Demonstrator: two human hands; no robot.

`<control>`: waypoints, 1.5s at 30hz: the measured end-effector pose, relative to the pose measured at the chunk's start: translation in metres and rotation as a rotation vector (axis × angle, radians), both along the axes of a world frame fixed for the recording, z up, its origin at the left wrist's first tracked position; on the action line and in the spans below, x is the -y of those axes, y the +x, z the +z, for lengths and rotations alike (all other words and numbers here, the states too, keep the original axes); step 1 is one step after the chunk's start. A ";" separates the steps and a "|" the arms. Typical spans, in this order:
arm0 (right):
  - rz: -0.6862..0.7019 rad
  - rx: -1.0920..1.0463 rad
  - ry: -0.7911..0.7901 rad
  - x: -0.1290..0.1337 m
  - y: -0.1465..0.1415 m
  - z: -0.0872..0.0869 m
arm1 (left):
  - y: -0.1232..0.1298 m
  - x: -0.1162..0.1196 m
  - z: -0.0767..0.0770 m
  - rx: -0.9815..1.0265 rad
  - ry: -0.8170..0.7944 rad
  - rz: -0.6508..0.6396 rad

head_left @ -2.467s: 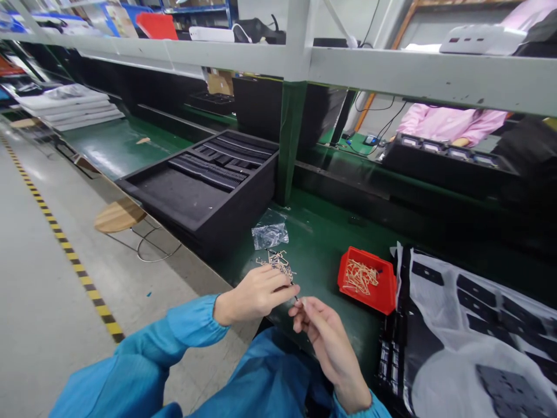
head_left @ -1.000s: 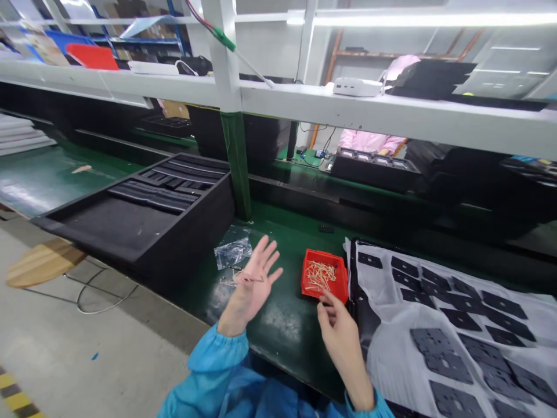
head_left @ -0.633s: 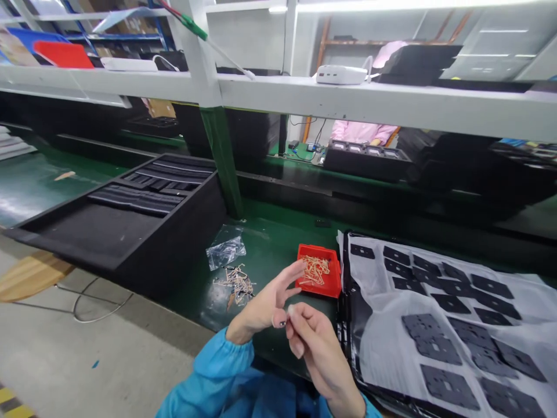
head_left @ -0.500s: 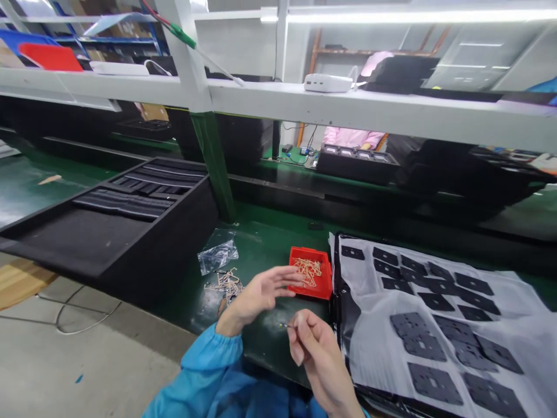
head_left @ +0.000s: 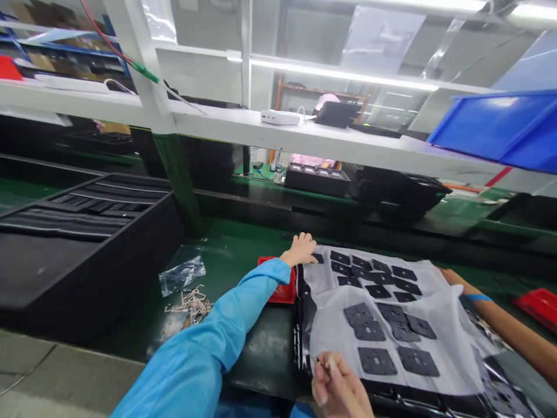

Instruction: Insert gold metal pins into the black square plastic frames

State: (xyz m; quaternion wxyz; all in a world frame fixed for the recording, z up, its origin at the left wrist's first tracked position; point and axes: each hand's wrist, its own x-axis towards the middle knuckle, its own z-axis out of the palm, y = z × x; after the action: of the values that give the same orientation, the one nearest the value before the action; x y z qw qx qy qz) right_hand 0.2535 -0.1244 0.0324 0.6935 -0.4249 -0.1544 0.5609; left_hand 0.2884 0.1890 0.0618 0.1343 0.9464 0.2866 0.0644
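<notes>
My left hand (head_left: pixel 301 249) reaches to the back left corner of a black tray lined with a white sheet (head_left: pixel 331 307). Its fingers bend over the tray's edge, beside a flat black plate (head_left: pixel 318 258) in that corner; whether they grip anything is hidden. Near the tray's front left edge, my right hand (head_left: pixel 342 386) pinches a small thin part (head_left: pixel 321 364), too small to name. Several flat black plates (head_left: pixel 376 361) lie on the sheet. Partly hidden behind my left forearm is a red bin (head_left: pixel 285 293).
Another person's arm (head_left: pixel 505 319) with a blue wristband reaches to the tray's right side. Loose wire-like parts (head_left: pixel 191 305) and a clear plastic bag (head_left: pixel 183 276) lie left. A black box (head_left: pixel 96 261) stands further left; a red bin (head_left: pixel 539 307) sits far right.
My left hand has moved forward and right, from before the red bin to the tray's back left corner. My right hand is lower in view. The view has shifted right, and another person's arm has appeared.
</notes>
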 end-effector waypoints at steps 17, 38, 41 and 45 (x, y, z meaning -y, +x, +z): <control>-0.482 0.650 0.079 -0.024 0.026 0.059 | -0.029 0.024 0.002 0.926 -0.546 0.431; -0.121 0.616 0.054 -0.046 -0.016 0.064 | -0.192 0.183 0.065 0.958 -0.983 0.312; -0.106 0.577 0.028 -0.042 -0.018 0.056 | -0.202 0.188 0.063 0.934 -1.053 0.349; -0.082 0.554 0.027 -0.036 -0.024 0.054 | -0.208 0.199 0.058 0.915 -1.161 0.380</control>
State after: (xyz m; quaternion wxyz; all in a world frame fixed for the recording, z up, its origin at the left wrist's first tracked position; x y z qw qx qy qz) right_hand 0.2296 -0.0881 0.0864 0.6527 -0.5585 -0.3282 0.3927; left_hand 0.0802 -0.0096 0.1195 0.7022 0.5374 0.3483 0.3112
